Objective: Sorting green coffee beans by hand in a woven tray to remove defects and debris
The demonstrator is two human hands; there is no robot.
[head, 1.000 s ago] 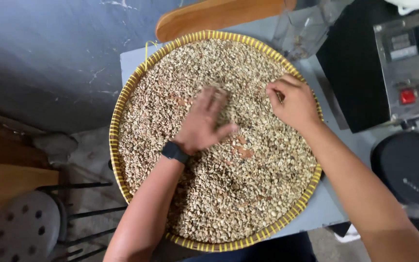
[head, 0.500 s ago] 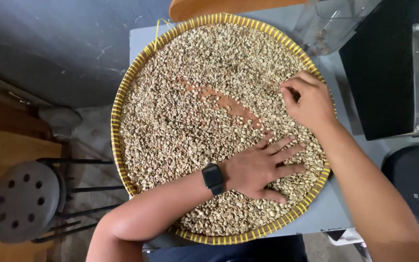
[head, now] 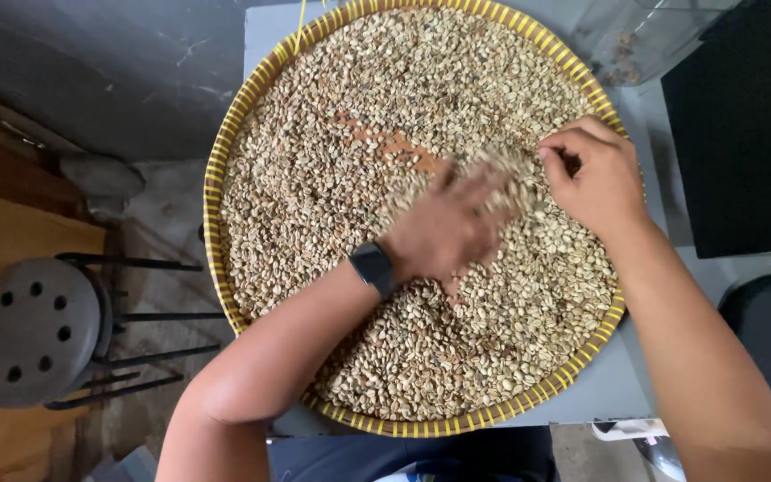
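Grey desk point(head: 600, 393) carries a round woven tray point(head: 225, 170) heaped with pale beans point(head: 332, 205). Left hand point(head: 448, 223) lies flat on the beans mid-tray, fingers spread and blurred, pointing up-right toward the right hand point(head: 600, 183). Right hand rests at the right rim, fingers pinched narrow; any bean held is hidden. Beans lie under both hands, with no common axis.

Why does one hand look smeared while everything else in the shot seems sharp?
In the head view, the left hand is motion-blurred as it sweeps over the pale beans, its fingers streaked; the right hand, the woven tray and the stool stay crisp. Light is soft and even, without glare or hard shadows.
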